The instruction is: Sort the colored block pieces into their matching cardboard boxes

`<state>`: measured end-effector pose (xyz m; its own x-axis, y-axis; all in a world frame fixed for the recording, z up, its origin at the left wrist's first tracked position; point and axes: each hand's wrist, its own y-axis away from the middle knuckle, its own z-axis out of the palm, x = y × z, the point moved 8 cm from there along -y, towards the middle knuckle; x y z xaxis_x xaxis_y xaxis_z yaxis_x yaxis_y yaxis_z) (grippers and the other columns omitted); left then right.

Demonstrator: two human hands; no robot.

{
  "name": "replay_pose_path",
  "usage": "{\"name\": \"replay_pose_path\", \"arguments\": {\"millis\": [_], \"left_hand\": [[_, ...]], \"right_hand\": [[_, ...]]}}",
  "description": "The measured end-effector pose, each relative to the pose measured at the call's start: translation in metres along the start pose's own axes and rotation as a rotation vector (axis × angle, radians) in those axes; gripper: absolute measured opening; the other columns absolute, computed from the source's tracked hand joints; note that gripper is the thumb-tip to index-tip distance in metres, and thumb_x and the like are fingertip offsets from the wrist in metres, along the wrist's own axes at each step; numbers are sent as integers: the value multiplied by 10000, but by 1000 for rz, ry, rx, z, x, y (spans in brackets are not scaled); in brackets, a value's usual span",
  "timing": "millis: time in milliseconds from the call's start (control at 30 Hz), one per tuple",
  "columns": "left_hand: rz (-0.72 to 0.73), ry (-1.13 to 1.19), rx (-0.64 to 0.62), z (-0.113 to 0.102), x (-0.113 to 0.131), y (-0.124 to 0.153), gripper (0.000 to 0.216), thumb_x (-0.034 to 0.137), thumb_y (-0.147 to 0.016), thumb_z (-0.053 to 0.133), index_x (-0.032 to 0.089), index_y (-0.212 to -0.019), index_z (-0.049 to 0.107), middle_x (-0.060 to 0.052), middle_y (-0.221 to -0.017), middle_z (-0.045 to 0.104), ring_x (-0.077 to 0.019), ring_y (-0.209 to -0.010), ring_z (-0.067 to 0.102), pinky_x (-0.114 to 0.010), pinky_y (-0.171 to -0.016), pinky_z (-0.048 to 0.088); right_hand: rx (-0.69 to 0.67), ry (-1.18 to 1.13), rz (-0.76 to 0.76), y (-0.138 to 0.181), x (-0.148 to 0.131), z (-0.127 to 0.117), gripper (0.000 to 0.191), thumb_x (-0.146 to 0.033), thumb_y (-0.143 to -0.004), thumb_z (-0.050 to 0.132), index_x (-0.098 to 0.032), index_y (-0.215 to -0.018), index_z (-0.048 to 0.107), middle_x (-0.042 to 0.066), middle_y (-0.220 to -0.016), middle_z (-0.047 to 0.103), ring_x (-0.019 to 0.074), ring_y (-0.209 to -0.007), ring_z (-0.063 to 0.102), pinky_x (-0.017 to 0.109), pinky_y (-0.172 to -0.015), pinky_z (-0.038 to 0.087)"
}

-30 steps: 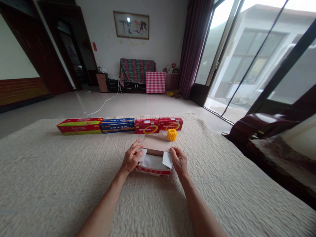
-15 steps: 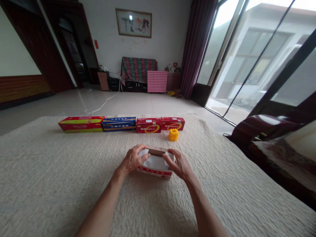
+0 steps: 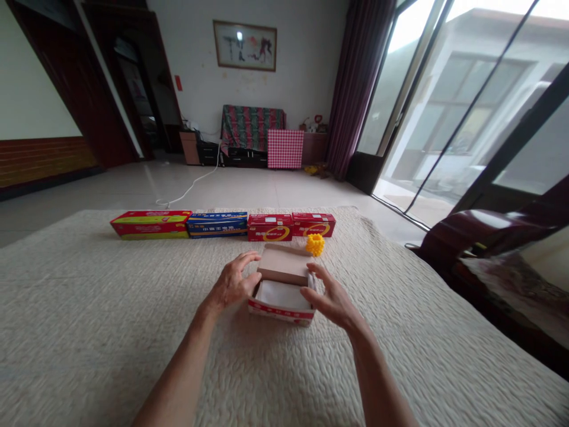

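A red and white box is set on the quilted cover, its lid tipped back and its white interior exposed. Its left end is flanked by the left hand, its right end by the right hand; on both, thumb and fingers are held apart (whether the cardboard is touched cannot be told). A yellow bumpy object is seen just beyond the lid's right corner, before a row of cartons.

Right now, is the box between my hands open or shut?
Open: the box has its lid tilted back, showing a white interior.
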<state>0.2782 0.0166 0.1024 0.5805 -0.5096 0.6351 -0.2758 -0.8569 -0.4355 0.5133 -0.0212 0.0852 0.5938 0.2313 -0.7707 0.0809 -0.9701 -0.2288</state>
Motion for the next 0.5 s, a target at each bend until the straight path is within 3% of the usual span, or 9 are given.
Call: {"name": "replay_pose_path", "arguments": {"millis": [100,233,400,500], "left_hand": [[-41,-10,91,-18,-18,0,320,254,-775,525,184,-1066,639,-104,-1287,597,-241,-1175,571,-359,-865,536],[-9,-116,90,-17,-31,0,262,196,-727,540,175,-950,676,-114,-1212,638,-239,-1113,611,-385,-931,510],[94,-259,75,-6,-23,2,237,169,-717,586,190,-932,684,-94,-1103,676,-236,-1049,624,-397,-968,481],[123,-291,69,-4,-14,3,264,146,-718,587,198,-959,681,-79,-1060,679,-225,-1001,629,-369,-924,498]], "right_hand": [[31,-38,37,0,9,-16,440,-404,-787,575,-216,-1185,595,109,-1242,619,293,-1180,546,472,-974,427],[67,-98,62,-2,31,-29,394,-428,-799,547,-214,-1119,634,103,-1205,648,289,-1121,588,446,-898,477],[198,14,68,-1,55,-39,406,-364,-752,546,-166,-1096,630,128,-1087,669,255,-986,636,415,-863,490],[225,140,65,2,53,-38,392,-308,-712,561,-160,-1064,649,127,-1050,658,240,-924,643,390,-826,495]]}}
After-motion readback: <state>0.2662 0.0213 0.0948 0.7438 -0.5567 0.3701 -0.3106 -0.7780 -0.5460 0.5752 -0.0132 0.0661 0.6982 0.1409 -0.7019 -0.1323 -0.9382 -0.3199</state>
